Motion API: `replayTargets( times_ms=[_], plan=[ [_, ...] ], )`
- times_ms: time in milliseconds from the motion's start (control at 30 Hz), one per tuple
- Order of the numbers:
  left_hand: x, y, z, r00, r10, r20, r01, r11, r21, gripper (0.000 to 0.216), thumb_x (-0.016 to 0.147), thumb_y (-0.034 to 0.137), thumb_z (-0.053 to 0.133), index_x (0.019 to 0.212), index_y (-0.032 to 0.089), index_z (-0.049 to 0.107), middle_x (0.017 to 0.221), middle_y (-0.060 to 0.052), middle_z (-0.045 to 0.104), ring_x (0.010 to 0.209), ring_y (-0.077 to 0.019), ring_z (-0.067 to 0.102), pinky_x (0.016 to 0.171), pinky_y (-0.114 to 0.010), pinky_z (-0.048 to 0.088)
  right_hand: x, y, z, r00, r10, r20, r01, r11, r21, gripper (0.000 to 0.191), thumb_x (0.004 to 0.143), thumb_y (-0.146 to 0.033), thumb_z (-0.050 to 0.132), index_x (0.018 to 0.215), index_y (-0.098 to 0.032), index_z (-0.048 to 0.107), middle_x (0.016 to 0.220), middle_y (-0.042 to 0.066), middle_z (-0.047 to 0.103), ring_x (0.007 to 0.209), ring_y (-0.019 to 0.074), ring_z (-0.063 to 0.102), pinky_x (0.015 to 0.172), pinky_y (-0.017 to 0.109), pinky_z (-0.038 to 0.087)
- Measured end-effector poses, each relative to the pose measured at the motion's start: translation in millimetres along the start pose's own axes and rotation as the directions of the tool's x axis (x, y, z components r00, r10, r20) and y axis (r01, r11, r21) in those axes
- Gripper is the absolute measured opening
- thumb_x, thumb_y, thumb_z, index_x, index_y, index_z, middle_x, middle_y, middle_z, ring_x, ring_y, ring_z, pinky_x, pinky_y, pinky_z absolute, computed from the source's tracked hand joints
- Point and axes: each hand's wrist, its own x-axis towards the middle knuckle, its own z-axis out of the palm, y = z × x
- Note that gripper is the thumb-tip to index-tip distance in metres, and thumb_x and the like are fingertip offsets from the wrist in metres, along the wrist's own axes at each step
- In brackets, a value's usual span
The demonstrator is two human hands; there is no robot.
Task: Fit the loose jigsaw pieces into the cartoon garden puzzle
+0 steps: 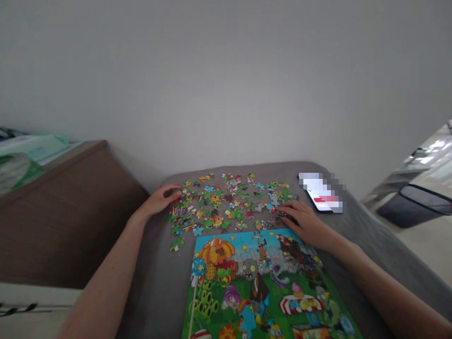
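Loose puzzle pieces [215,200] lie between the left hand [158,201], thumb and fingers apart, and the right hand [305,221], whose fingers meet the pieces, grip impossible to tell. Nearer than the right fingers lies a cartoon picture board [271,287]; to their right, a phone [318,192], screen partly pixelated.

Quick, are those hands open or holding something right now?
Left hand: open, beside the loose puzzle pieces.
Right hand: at the pieces; can't tell if gripping one.

The left forearm [112,273] and right forearm [376,278] are bare.
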Motion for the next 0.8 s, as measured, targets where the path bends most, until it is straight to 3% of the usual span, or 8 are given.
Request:
replayTargets(
  times_ms=[133,267,367,433,533,600,800],
  plan=[
    [6,27,-4,0.996,-0.026,-0.081,0.027,1.0,0.013,0.072,0.071,0.082,0.055,0.111,0.023,0.07,0.117,-0.007,0.071,0.112,-0.0305,0.063,0.103,-0.043,0.047,2,-7,-4,0.999,0.034,0.004,-0.034,0.999,-0.002,0.032,0.097,-0.024,0.048,0.124,-0.024,0.065,0.123,0.012,0.062,0.115,0.0287,0.056,0.101,0.051,0.043],
    [21,86,11,0.991,0.096,-0.096,-0.097,0.995,-0.013,0.058,0.088,0.066,0.048,0.125,0.024,0.063,0.124,-0.005,0.068,0.113,-0.0267,0.064,0.103,-0.04,0.048,5,-12,-9,0.998,0.041,0.048,-0.041,0.999,-0.007,0.032,0.097,-0.023,0.049,0.126,-0.021,0.063,0.123,0.013,0.062,0.114,0.0282,0.055,0.098,0.047,0.045],
    [40,130,49,0.959,0.273,0.081,-0.28,0.953,0.11,0.056,0.093,0.061,0.041,0.127,0.021,0.062,0.133,-0.008,0.063,0.124,-0.0264,0.057,0.11,-0.041,0.041,5,-14,-13,0.997,0.044,0.068,-0.043,0.999,-0.023,0.033,0.098,-0.023,0.047,0.127,-0.019,0.063,0.123,0.013,0.062,0.113,0.029,0.055,0.097,0.048,0.045],
    [53,148,80,0.924,0.308,0.225,-0.354,0.913,0.203,0.06,0.094,0.059,0.038,0.134,0.019,0.058,0.143,-0.01,0.056,0.134,-0.0257,0.049,0.116,-0.04,0.034,4,-14,-14,0.997,0.039,0.072,-0.038,0.999,-0.018,0.033,0.099,-0.023,0.046,0.127,-0.018,0.063,0.124,0.015,0.061,0.114,0.0298,0.054,0.096,0.049,0.045],
    [67,160,117,0.908,0.254,0.333,-0.347,0.902,0.257,0.061,0.093,0.057,0.044,0.14,0.02,0.053,0.153,-0.01,0.045,0.143,-0.0279,0.037,0.119,-0.043,0.027,3,-14,-16,0.996,0.032,0.081,-0.03,0.999,-0.019,0.033,0.099,-0.022,0.045,0.126,-0.016,0.064,0.124,0.015,0.061,0.114,0.0301,0.054,0.097,0.049,0.044],
    [68,162,129,0.898,0.191,0.397,-0.324,0.897,0.3,0.064,0.094,0.057,0.041,0.145,0.019,0.048,0.157,-0.011,0.036,0.147,-0.0296,0.031,0.119,-0.048,0.025,3,-15,-16,0.996,0.032,0.084,-0.03,0.999,-0.027,0.033,0.099,-0.021,0.045,0.126,-0.016,0.064,0.123,0.014,0.061,0.113,0.0298,0.054,0.097,0.048,0.043],
    [50,165,122,0.864,0.016,0.504,-0.267,0.862,0.431,0.08,0.097,0.067,0.017,0.159,0.017,0.017,0.164,-0.01,0.009,0.152,-0.0286,0.013,0.119,-0.055,0.016,5,-19,-17,0.995,0.055,0.083,-0.051,0.997,-0.06,0.033,0.098,-0.023,0.049,0.127,-0.019,0.063,0.125,0.012,0.061,0.113,0.0281,0.053,0.096,0.044,0.043]
  ],
)
